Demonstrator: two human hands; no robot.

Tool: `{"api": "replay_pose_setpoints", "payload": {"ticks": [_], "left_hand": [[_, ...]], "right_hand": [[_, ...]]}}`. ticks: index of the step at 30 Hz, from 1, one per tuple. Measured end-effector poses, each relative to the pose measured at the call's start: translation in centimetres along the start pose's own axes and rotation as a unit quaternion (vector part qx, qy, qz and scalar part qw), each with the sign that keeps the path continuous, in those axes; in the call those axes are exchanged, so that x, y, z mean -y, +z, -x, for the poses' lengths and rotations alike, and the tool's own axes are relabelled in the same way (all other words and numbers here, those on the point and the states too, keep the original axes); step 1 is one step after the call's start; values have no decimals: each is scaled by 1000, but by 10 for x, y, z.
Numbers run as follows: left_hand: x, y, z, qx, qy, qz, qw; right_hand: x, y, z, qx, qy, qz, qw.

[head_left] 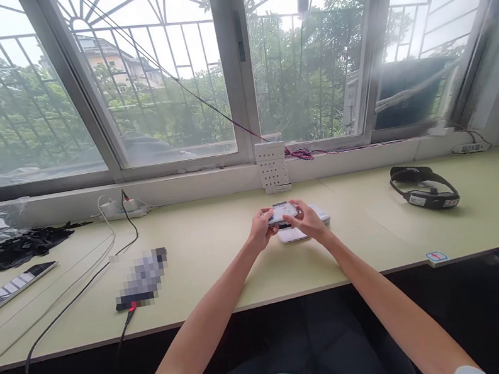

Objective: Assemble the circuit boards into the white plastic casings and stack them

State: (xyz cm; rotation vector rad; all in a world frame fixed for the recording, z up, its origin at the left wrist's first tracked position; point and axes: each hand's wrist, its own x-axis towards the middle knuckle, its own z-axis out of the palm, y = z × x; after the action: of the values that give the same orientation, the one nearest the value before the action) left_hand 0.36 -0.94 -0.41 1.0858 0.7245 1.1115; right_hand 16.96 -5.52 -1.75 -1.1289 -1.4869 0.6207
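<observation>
at the far left, a slim tablet or phone (pixel 11 292) lies flat near black strips (pixel 20 247). a black cable (pixel 82 290) meets a blurred device (pixel 143 278), probably to power it. the left hand (pixel 261 231) and right hand (pixel 307 220) close narrowly on a small pale flat item (pixel 283 212), 1 at each end, which steadies it above the desk (pixel 365 250), over white flat pieces (pixel 293 236). behind, a white dotted block (pixel 273 167) stands against the sill. at right, a black headband (pixel 426 189) rests on the desk.
</observation>
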Motion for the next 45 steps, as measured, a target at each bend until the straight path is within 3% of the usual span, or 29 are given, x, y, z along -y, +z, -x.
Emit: {"api": "replay_pose_setpoints", "payload": {"ticks": [5,10,20,24,29,34,45], "left_hand": [[1,0,0,4,7,-1,1000],[0,0,3,11,1,-39,999],[1,2,3,68,-9,-105,992],[0,2,5,98,-34,-115,988],[1,1,6,183,-51,-115,975],[3,2,5,183,-36,-111,976],[9,-2,0,156,15,-120,980]], "right_hand": [[7,0,2,32,46,-111,992],[9,-3,3,10,61,-166,984],[8,-4,0,-63,94,-167,980],[8,-4,0,-65,96,-163,980],[12,-3,2,-57,92,-159,981],[10,-3,2,-52,83,-157,983],[18,-3,10,85,94,-131,983]]}}
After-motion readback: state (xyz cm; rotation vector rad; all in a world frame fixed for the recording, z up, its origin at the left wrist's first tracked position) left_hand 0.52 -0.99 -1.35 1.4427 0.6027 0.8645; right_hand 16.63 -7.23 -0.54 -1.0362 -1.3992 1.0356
